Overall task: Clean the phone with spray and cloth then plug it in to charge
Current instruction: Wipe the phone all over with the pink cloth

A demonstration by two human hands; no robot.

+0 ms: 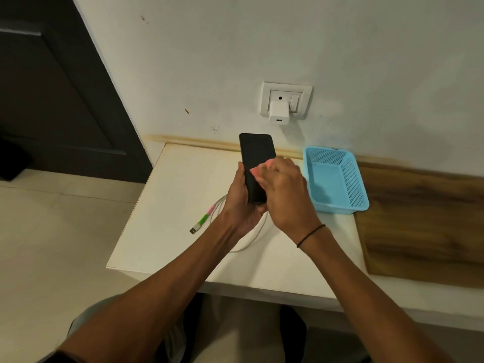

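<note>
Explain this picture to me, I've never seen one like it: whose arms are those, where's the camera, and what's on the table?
There is no machine here. The camera sits on a person's head and looks down, so the two arms reaching in from the bottom are their own. The left hand holds a black phone upright above a small white table. The right hand presses a pink cloth against the screen. On the table lie a white charging cable, its plug end loose, and a blue plastic basket. A white charger sits in the wall socket, with no cable in it. No spray bottle is in view.
</note>
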